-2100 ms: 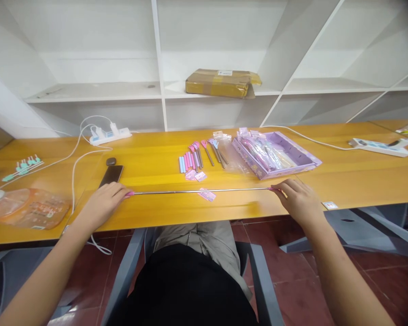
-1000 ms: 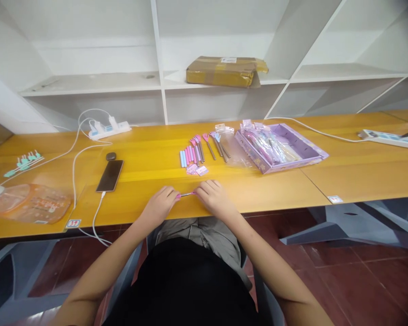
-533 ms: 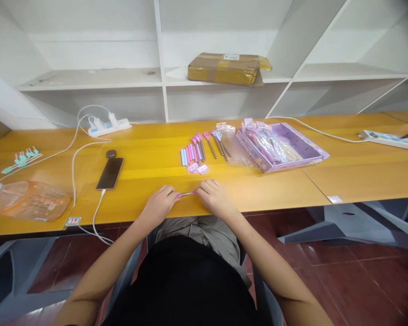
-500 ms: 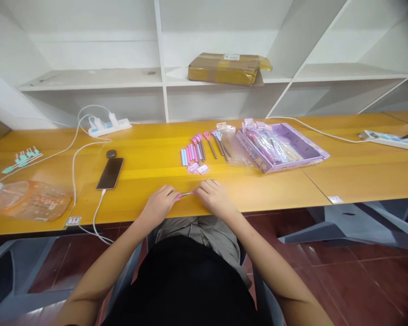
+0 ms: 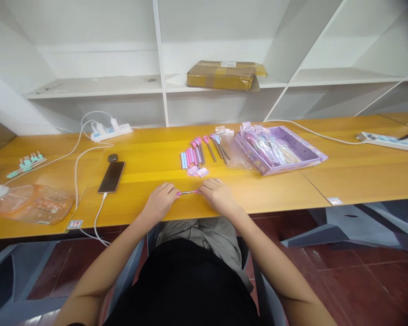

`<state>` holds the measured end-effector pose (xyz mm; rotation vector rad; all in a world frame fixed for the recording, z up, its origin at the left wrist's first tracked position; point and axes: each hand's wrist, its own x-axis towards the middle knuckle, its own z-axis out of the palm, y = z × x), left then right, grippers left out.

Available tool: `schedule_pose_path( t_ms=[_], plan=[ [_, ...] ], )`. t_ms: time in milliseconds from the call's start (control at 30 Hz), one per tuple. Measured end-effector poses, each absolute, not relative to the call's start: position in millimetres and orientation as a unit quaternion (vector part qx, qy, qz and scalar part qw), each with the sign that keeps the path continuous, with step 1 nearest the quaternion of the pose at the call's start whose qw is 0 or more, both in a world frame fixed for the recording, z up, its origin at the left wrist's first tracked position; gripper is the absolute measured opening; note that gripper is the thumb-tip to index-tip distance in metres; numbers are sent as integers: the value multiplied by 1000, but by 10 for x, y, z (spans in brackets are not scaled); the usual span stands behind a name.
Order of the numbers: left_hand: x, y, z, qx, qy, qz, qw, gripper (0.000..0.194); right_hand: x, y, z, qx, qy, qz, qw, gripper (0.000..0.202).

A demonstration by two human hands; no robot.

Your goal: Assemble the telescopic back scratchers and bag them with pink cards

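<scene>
Between my hands, close to the table's front edge, a thin metal rod with pink at both ends shows: a telescopic back scratcher (image 5: 189, 192). My left hand (image 5: 162, 199) is closed on its pink left end. The fingers of my right hand (image 5: 216, 194) pinch the other end, mostly hidden under them. Beyond my hands lie several more back scratchers (image 5: 209, 147) with pink, purple or blue claw heads and metal rods. Pink, purple and blue grip sleeves (image 5: 189, 157) lie in a row beside them, with small printed cards (image 5: 201, 172) just in front.
A purple tray (image 5: 304, 163) with bagged items stands right, next to clear plastic bags (image 5: 236, 156). To the left are a phone (image 5: 112, 177) on a cable, a large bottle (image 5: 37, 204) and a power strip (image 5: 111, 132). A taped carton (image 5: 221, 76) sits on the shelf.
My hands have drawn slightly apart, and more of the metal rod shows between them. The camera view has shifted a little; the things on the table lie as before.
</scene>
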<state>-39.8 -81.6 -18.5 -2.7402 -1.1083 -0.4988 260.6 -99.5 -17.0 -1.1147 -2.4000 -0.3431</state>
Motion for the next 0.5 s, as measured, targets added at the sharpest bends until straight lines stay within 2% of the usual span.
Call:
schedule_pose_path(
  t_ms=[133, 267, 500],
  plan=[
    [-1230, -610, 14, -899, -395, -142, 124, 30, 3644, -987, -155, -466, -835, -146, 253, 19],
    [-2030, -574, 153, -895, -402, -144, 129, 35, 4731, -1117, -222, -530, -783, -173, 275, 18],
    [-1964, -722, 137, -905, -373, -138, 151, 34, 4819, -1331, -275, -522, -778, -223, 269, 16]
  ],
)
